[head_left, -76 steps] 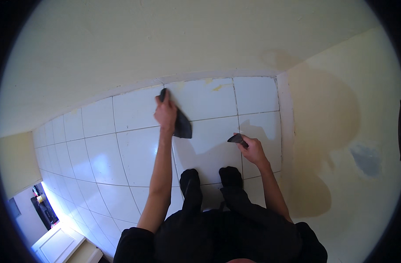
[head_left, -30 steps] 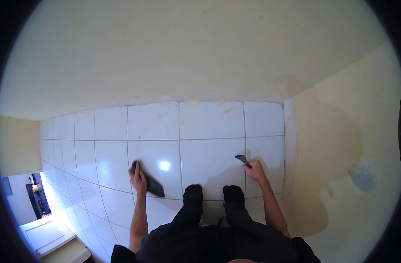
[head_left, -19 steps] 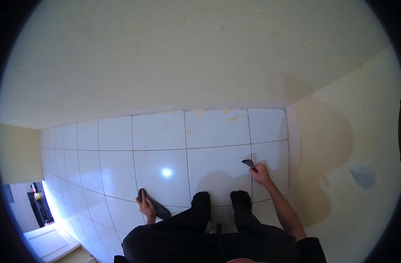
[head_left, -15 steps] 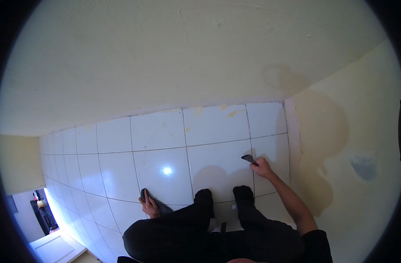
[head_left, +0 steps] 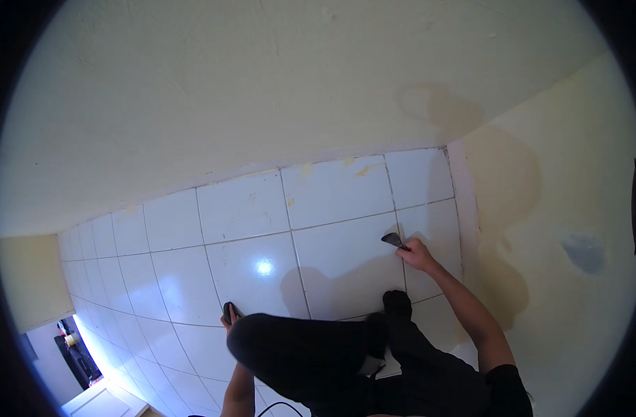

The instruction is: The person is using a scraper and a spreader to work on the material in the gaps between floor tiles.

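My right hand (head_left: 419,254) is closed round the handle of a scraper (head_left: 394,240) with a dark, flared blade. The scraper is held over the white floor tiles (head_left: 342,243), its blade pointing left. At the left, my left hand (head_left: 229,318) grips a dark rounded object (head_left: 227,311) whose kind I cannot make out. Most of that hand is hidden behind my raised knee (head_left: 262,337) in black trousers. My dark-socked foot (head_left: 398,304) rests on the tiles. Yellowish stains (head_left: 363,171) mark the tiles along the foot of the wall.
A cream wall (head_left: 262,90) rises ahead, meeting another wall (head_left: 526,278) with a grey patch (head_left: 583,253) at the right. Far left, bright light falls through an opening beside a white door panel (head_left: 106,402). A thin black cable (head_left: 279,404) shows at the lower edge.
My left leg has lifted and swung right, its knee now covering most of the left hand. Both hands keep their holds, and the scraper has shifted slightly. The view has tilted a little.
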Tool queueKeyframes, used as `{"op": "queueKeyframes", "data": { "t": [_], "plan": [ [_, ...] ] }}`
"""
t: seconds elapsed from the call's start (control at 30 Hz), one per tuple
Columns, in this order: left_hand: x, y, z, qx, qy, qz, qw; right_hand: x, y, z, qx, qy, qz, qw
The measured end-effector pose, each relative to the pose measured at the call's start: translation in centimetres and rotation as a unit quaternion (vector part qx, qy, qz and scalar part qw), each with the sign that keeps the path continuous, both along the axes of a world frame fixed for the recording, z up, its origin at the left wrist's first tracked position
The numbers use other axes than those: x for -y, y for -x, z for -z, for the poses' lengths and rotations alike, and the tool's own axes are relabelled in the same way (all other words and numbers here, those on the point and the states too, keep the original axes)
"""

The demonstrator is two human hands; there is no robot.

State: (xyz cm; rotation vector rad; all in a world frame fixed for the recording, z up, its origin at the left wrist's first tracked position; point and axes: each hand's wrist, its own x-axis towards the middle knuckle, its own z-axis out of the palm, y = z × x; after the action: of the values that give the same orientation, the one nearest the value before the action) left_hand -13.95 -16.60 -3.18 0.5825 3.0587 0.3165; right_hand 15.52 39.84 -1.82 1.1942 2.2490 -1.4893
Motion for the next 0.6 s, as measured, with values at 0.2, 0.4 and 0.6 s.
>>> {"op": "queueKeyframes", "data": {
  "t": [0.2, 0.4, 0.6],
  "plan": [
    [-0.1, 0.4, 0.6, 0.022, -0.005, -0.029, 0.999, 0.0, -0.2, 0.7, 0.028, -0.018, 0.020, 0.999],
    [0.3, 1.0, 0.3, -0.040, -0.015, -0.006, 0.999, -0.5, 0.1, 0.8, 0.033, -0.001, 0.000, 0.999],
    [-2.7, 1.4, -2.8, 0.032, -0.024, -0.044, 0.998, -0.4, 0.1, 0.2, 0.045, 0.004, 0.004, 0.999]
  ]
}}
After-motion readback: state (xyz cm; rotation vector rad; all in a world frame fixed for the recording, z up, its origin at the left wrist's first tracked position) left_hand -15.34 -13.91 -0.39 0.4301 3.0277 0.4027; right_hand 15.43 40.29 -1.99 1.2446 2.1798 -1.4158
